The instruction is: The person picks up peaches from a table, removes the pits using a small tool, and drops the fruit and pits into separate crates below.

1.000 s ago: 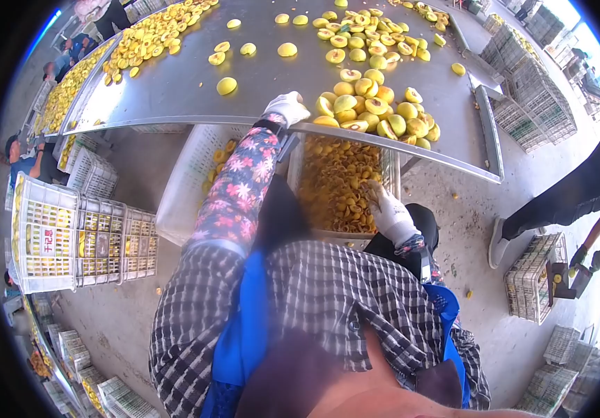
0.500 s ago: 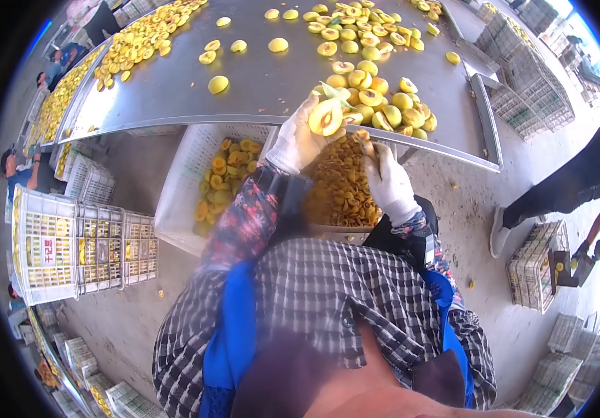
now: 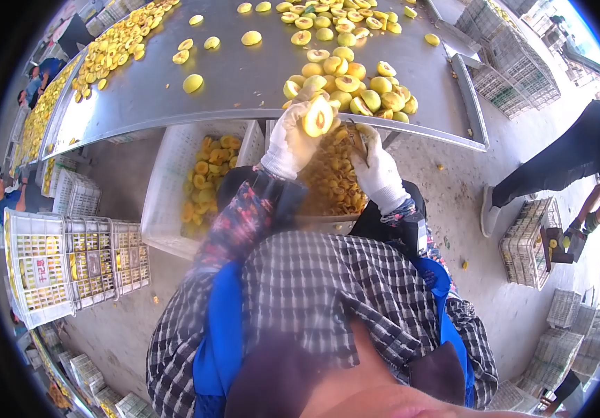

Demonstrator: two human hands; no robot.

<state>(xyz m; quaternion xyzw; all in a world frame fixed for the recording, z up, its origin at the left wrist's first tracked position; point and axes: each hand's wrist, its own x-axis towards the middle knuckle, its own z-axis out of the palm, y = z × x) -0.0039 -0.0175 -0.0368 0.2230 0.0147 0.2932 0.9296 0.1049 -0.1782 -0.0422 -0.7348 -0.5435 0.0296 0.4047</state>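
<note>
My left hand (image 3: pixel 287 145), in a white glove, grips a yellow peach half (image 3: pixel 317 117), its cut face with a brown hollow turned toward me. My right hand (image 3: pixel 379 173), also gloved, is closed on a small thin tool (image 3: pixel 357 139), its tip close to the peach half; the tool's exact kind is hard to make out. Just beyond both hands, a pile of yellow peaches (image 3: pixel 380 85), some whole-looking and some cut, lies on the metal table (image 3: pixel 244 87). Under my hands is a heap of brownish peach scraps (image 3: pixel 338 184), partly covered by my left arm.
A white crate (image 3: pixel 155 191) holding peach halves stands left of my knees. Stacked crates (image 3: pixel 87 261) of fruit are farther left. More crates (image 3: pixel 516 76) stand at right. Another person's leg (image 3: pixel 558 160) is to the right, beside a low crate (image 3: pixel 526 244).
The view has shifted, so the table appears farther left and higher. Both hands have come lower relative to the table edge. A green leaf seen beside the held peach half no longer shows.
</note>
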